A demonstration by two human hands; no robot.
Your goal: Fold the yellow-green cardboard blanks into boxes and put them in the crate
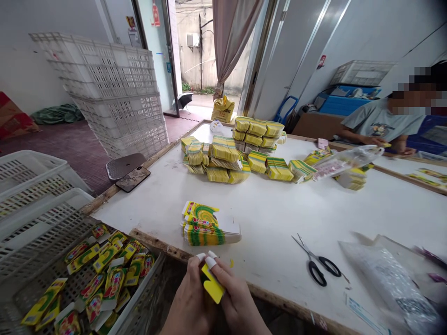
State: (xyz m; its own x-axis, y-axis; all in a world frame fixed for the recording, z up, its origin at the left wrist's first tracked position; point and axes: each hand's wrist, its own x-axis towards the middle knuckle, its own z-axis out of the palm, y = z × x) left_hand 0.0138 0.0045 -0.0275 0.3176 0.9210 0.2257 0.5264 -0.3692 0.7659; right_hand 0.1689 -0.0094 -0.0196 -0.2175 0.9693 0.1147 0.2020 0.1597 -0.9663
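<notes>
At the table's near edge my left hand (190,295) and my right hand (233,293) close together round one small yellow carton (213,289). Its end flap sticks up between them; the rest is hidden by my fingers. White coverings sit on some fingertips. Just beyond my hands lies a pile of flattened yellow-and-green cartons (206,228) with white flaps. To the left, below table height, a white crate (139,291) holds several made-up cartons (115,279).
Black-handled scissors (316,263) and a clear plastic bag (394,284) lie at right. Bundled flat cartons (258,135) are stacked at the back. A phone (133,178) rests on the left edge. White crates (111,88) stand behind. A person (387,121) sits at far right.
</notes>
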